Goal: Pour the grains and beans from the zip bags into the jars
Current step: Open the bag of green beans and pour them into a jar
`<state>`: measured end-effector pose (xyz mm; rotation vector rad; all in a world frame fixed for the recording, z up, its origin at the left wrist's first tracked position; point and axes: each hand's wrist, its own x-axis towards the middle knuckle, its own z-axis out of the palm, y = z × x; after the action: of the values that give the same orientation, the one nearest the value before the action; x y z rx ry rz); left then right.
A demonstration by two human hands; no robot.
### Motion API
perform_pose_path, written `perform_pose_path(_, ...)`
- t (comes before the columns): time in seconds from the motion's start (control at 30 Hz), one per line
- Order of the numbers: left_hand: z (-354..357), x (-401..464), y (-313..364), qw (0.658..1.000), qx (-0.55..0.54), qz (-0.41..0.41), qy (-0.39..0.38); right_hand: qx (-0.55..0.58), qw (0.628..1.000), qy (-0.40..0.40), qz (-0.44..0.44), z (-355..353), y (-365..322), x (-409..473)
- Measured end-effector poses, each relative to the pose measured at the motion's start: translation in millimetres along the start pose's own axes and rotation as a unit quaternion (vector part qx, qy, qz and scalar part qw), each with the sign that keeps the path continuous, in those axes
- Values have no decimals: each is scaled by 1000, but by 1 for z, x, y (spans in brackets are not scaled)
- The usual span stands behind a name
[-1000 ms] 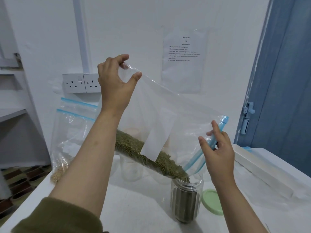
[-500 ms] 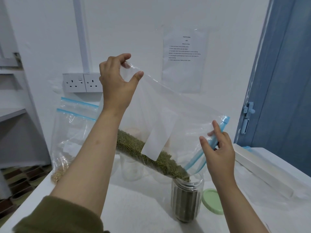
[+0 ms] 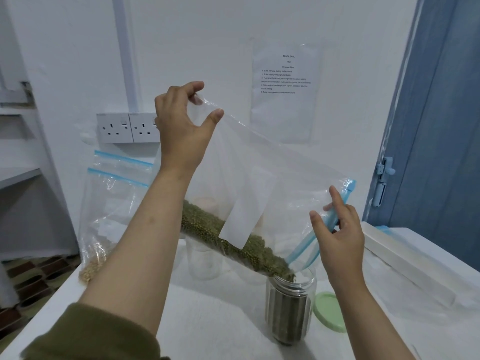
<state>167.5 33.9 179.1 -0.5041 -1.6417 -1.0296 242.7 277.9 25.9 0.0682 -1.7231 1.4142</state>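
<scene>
The pour is under way. The left hand pinches the raised bottom corner of the zip bag, while the right hand pinches its blue zip edge, steering the green beans into the jar on the counter. Next, the bag likely needs lifting higher to drain the rest.

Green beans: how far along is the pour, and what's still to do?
Done: the jar on the table is largely full of green beans. In hand: left hand lifts the zip bag's bottom corner, right hand steadies its blue zip over the jar mouth. Left: the beans in the bag, the green lid, the grain bags and empty jar behind.
</scene>
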Motion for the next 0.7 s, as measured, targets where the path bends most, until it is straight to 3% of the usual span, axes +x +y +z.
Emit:
perform_pose_path(0.53, 3, -1, 1, 1000, -1, 7, 2, -50, 998, 29, -11, 0, 10, 3)
perform_pose_path(0.7, 5, -1, 1, 1000, 0, 10, 3, -182, 976, 40, -112, -2, 14, 6)
